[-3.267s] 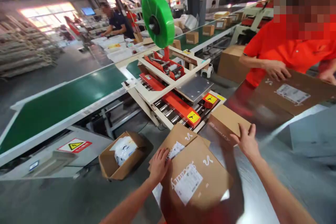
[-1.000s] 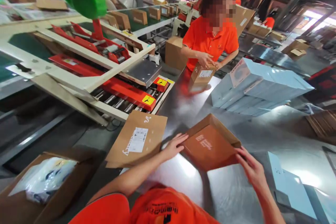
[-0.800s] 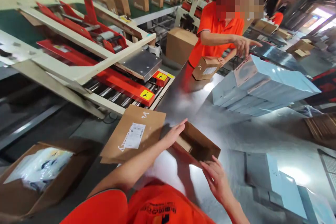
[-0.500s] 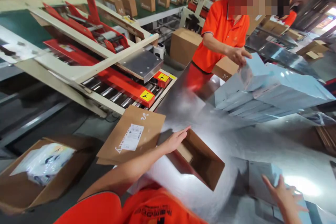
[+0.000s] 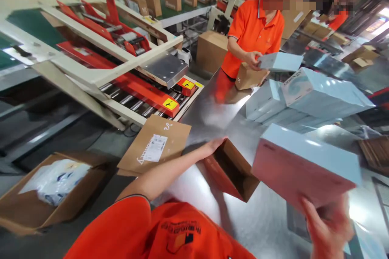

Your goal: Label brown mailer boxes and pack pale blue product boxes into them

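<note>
My left hand (image 5: 215, 146) grips the upper left edge of an open cardboard box (image 5: 223, 176) on the metal table (image 5: 194, 182); its fingertips are partly hidden behind the rim. The box's mouth tilts up toward the right, and its inside is dark. In my right hand (image 5: 330, 224) is a long light-blue box (image 5: 306, 166), held in the air from below at its near end. The blue box's left end is close to the open mouth of the cardboard box. Below my right hand, more light-blue boxes (image 5: 367, 238) lie on the table, partly covered by the hand.
A co-worker (image 5: 257, 36) across the table holds another light-blue box (image 5: 281, 61) over a carton (image 5: 249, 77). Stacked blue boxes (image 5: 328, 93) stand at right. Flat labelled cardboard (image 5: 158, 141) lies left, near a roller conveyor (image 5: 130, 99). An open carton (image 5: 45, 222) holds plastic-wrapped goods.
My right hand has taken hold of a light-blue box and raised it toward the cardboard box. My left hand stays on the cardboard box. The co-worker has lifted a blue box from the stack.
</note>
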A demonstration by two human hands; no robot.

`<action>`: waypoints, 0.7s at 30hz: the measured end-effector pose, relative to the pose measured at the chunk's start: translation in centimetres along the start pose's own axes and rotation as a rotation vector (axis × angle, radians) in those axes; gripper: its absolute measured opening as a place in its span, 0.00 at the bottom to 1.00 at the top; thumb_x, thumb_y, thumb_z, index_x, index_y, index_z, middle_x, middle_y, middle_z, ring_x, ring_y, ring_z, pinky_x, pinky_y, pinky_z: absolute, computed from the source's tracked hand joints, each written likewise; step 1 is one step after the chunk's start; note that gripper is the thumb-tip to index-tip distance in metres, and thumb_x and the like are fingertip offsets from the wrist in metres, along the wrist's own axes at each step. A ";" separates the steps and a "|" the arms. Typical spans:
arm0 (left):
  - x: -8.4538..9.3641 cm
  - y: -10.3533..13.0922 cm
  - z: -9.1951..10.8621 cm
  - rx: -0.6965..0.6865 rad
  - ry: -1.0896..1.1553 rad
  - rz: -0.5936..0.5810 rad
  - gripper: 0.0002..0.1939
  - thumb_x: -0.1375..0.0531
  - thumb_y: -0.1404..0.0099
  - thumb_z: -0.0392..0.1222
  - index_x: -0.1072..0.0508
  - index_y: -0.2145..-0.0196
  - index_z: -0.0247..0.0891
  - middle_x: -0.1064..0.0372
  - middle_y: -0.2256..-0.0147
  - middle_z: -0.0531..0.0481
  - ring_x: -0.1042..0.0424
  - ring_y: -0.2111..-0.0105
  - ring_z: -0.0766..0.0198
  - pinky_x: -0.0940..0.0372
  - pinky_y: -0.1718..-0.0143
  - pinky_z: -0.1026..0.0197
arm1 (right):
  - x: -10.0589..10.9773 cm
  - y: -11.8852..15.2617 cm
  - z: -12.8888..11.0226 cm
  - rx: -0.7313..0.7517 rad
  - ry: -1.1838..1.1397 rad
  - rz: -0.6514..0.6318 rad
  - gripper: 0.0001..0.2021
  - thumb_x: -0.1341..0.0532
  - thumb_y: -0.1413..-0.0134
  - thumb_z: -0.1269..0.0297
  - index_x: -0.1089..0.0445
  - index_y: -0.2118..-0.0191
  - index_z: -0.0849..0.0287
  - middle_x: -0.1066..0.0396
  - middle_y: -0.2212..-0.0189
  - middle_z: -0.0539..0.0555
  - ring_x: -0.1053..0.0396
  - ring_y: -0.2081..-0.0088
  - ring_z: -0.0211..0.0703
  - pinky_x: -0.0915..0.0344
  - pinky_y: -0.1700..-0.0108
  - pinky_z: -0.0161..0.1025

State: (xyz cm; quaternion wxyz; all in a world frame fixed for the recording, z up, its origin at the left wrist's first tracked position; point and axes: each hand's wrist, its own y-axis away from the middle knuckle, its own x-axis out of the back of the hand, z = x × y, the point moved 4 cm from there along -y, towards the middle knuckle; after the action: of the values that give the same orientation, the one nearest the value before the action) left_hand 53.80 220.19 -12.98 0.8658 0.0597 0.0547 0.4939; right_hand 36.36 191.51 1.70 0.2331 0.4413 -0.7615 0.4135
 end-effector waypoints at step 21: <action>-6.8 5.1 3.3 -0.507 -0.687 -0.086 0.31 0.39 0.33 0.56 0.32 0.35 0.47 0.45 0.30 0.40 0.56 0.28 0.37 0.76 0.30 0.33 | -14.1 6.2 7.6 -0.006 0.031 -0.516 0.33 0.52 0.36 0.36 0.31 0.38 0.51 0.41 0.32 0.60 0.50 0.29 0.65 0.53 0.33 0.73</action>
State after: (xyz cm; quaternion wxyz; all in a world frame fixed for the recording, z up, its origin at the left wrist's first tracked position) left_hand 46.54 216.76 -8.66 0.8408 0.0036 -0.3575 0.4065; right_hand 38.11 193.61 -15.23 0.3440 0.6140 -0.6210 0.3450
